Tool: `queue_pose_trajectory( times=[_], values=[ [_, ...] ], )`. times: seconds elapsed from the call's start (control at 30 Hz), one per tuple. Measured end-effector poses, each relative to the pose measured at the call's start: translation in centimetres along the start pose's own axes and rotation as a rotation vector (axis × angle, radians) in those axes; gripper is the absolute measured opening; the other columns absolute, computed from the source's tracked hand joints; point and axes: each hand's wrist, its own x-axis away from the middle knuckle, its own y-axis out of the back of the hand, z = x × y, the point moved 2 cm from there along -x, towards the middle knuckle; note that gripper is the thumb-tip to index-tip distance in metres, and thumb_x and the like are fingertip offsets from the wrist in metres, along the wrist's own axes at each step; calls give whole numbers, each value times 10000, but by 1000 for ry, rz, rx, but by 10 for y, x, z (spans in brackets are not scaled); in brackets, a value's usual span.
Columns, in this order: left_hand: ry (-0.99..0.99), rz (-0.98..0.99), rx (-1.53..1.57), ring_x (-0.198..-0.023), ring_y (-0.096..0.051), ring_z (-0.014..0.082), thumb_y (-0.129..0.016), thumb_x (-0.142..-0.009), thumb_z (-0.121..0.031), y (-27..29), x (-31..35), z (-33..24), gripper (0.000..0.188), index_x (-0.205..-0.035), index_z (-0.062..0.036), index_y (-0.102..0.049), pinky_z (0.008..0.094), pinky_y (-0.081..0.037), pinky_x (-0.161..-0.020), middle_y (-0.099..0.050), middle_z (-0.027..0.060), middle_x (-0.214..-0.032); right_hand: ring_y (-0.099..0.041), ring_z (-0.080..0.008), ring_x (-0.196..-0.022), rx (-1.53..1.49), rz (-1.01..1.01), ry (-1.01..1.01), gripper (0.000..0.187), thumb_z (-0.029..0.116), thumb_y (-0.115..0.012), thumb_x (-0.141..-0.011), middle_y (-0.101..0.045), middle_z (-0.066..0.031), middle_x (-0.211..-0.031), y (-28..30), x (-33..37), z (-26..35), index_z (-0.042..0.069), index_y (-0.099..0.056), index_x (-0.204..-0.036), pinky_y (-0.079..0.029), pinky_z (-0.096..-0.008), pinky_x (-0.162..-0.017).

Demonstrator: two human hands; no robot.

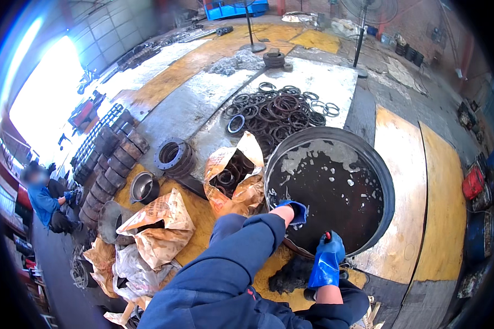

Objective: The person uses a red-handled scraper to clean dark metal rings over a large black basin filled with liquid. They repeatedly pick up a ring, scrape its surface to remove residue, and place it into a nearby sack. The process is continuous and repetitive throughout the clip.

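A large round dark tub (pixel 388 189) stands before me, holding dark liquid with patches of pale foam. My left hand (pixel 297 213), in a blue glove, reaches over the tub's near left rim; its fingers are hidden from sight. At the near rim my right hand (pixel 331 249), also gloved in blue, is closed around a tool with a red-and-black handle end (pixel 327 236). The rest of that tool cannot be made out. Left of the tub, an open paper sack (pixel 215 174) contains dark rings. Beyond it, many dark rings (pixel 282 109) lie heaped on a pale sheet.
Stacked flanged rings (pixel 173 155), a metal pot (pixel 144 187) and another paper sack (pixel 164 233) stand to the left. Further left, a person in blue (pixel 45 200) sits beside piled dark cylindrical parts (pixel 115 164). Fan stands rise at the back; a red container (pixel 473 182) is at the right.
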Motion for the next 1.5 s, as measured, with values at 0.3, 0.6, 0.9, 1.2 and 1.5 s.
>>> queue_pose_trajectory(
  times=[0.3,0.6,0.9,1.2,1.5],
  values=[
    [99,-129,2,-1360,-588,284,-712,-968,-331,-42,-48,-8,479,-1416,-166,-671,420,-438,-1153,-605,64,-1504,-739,-378,-1029,8,103,-73,327,336,-749,-926,-764,-162,-1142,-3,-2,-3,138,-760,-1186,-590,-478,-923],
    [157,-26,-49,-1312,-639,270,-707,-956,-465,-45,-87,-14,485,-1347,-180,-734,438,-523,-1043,-667,69,-1433,-755,-351,-966,49,49,-58,313,266,-792,-874,-776,-145,-1068,4,0,5,112,-768,-1146,-602,-460,-865],
    [-3,-73,137,-1052,-753,300,-672,-954,-375,-34,2,-3,354,-1167,-120,-795,432,-588,-878,-764,157,-1179,-745,-392,-991,-28,132,-44,296,330,-731,-942,-766,-166,-1106,5,1,9,131,-764,-1159,-599,-484,-881],
    [-342,-776,636,-808,-736,331,-750,-823,-188,38,88,36,202,-892,0,-775,426,-579,-746,-751,229,-915,-735,-375,-910,-168,89,-13,254,268,-723,-971,-758,-190,-997,2,-15,3,54,-751,-1106,-586,-450,-858],
    [-194,-178,1813,-807,-710,168,-717,-943,-95,45,107,32,207,-1133,-14,-740,295,-553,-718,-773,89,-969,-718,-119,-963,-1120,135,-284,251,184,-746,-1011,-783,-47,-1078,31,-56,43,22,-764,-1202,-566,-286,-906]
  ],
)
